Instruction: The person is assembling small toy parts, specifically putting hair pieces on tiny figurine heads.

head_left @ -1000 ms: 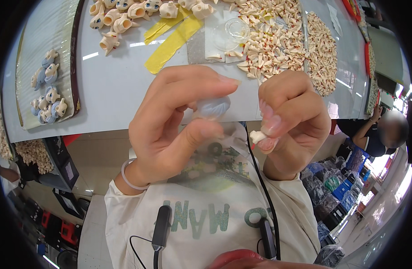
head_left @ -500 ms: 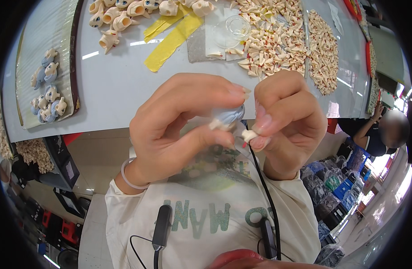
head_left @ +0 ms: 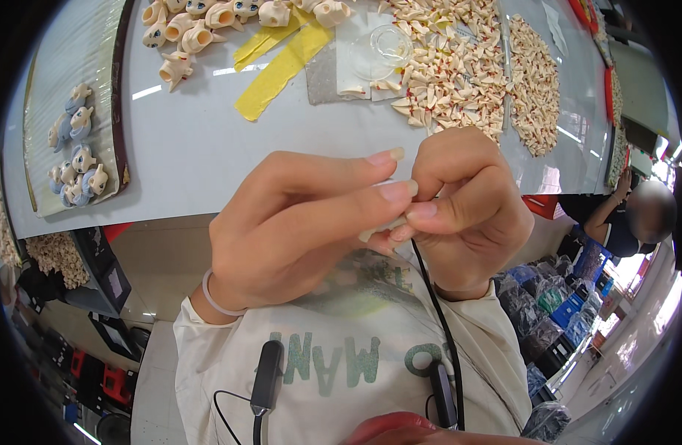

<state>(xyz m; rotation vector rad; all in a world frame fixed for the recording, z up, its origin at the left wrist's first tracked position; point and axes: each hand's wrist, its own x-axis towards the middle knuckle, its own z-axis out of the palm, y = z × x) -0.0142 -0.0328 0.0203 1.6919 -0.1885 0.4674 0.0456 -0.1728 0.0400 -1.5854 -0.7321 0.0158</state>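
My left hand [head_left: 304, 222] is closed, thumb and fingers around a small doll head with pale blue hair. Now the fingers cover it almost wholly; only a thin pale edge shows. Against its fingertips rests my right hand [head_left: 471, 211], thumb and forefinger pinched together on a small cream-coloured piece, which those fingertips mostly hide. Both hands are raised in front of my chest, just off the table's near edge. Beyond them on the table lie many small pointed cream pieces [head_left: 452, 70] with red marks, and a denser pile of such pieces [head_left: 534, 89] to the right.
Blue-haired doll heads [head_left: 81, 122] lie on a plastic-covered tray [head_left: 44, 144] at left. Hairless doll heads [head_left: 196, 37], yellow tape strips [head_left: 274, 81] and a clear round dish [head_left: 389, 46] are at the back. A black cable [head_left: 436, 297] hangs before my chest. Another person [head_left: 615, 222] is at far right.
My left hand has turned, its fingers now covering the doll head that showed before. Both hands have come together, the right bringing its small cream piece against the left fingertips.
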